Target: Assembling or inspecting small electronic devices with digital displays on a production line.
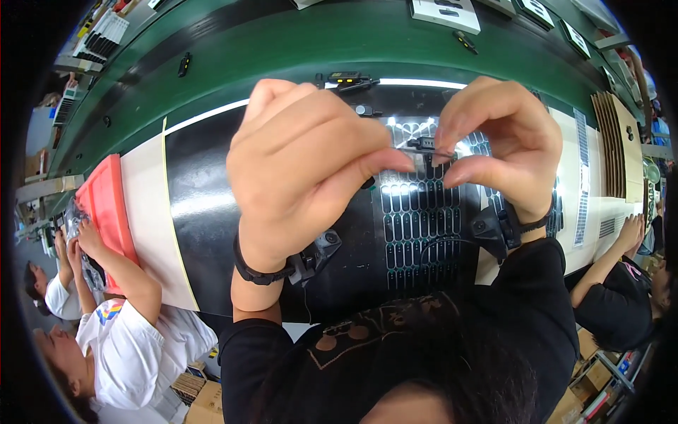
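Observation:
My left hand (304, 166) is closed in a pinch, its thumb and fingertips meeting beside a small black device (426, 143). What lies in that pinch is too small to make out; a pale clear piece shows by the thumb tip. My right hand (512, 134) curls its index finger and thumb around the other end of the device. Below both hands lies a clear sheet of dark oval stickers (421, 237) in rows, on a black mat (339, 268). Each wrist wears a black strap with a small camera module.
Black devices with yellow marks (346, 77) lie beyond my hands, near a green surface (268, 46). White boxes (445, 15) stand at the back. A red bin (113, 212) sits at left, beside a person in white. Cardboard dividers (611, 145) and another person are at right.

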`<action>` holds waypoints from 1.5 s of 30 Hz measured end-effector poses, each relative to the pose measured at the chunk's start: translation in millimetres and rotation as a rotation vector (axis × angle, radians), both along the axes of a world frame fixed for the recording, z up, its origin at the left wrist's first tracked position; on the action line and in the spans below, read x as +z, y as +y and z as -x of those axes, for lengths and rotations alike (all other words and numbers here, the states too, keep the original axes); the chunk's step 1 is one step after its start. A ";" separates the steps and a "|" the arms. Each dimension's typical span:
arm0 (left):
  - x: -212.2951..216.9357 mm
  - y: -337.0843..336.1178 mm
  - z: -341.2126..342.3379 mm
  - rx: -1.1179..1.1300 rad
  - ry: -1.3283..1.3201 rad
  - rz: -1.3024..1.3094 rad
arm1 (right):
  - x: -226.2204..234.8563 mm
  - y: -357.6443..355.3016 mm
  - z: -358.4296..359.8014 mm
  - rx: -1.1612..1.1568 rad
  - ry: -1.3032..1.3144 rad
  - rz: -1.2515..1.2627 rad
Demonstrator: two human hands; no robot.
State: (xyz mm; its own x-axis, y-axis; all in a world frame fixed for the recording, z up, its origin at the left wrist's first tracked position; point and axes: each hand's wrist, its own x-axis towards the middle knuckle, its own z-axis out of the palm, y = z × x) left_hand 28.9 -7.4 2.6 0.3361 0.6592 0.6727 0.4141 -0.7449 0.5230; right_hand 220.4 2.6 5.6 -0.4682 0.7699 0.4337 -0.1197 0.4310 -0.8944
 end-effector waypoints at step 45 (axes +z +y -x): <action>-14.5 -2.5 13.1 -0.131 -0.904 0.624 | -26.4 20.3 34.5 -0.088 -0.028 0.250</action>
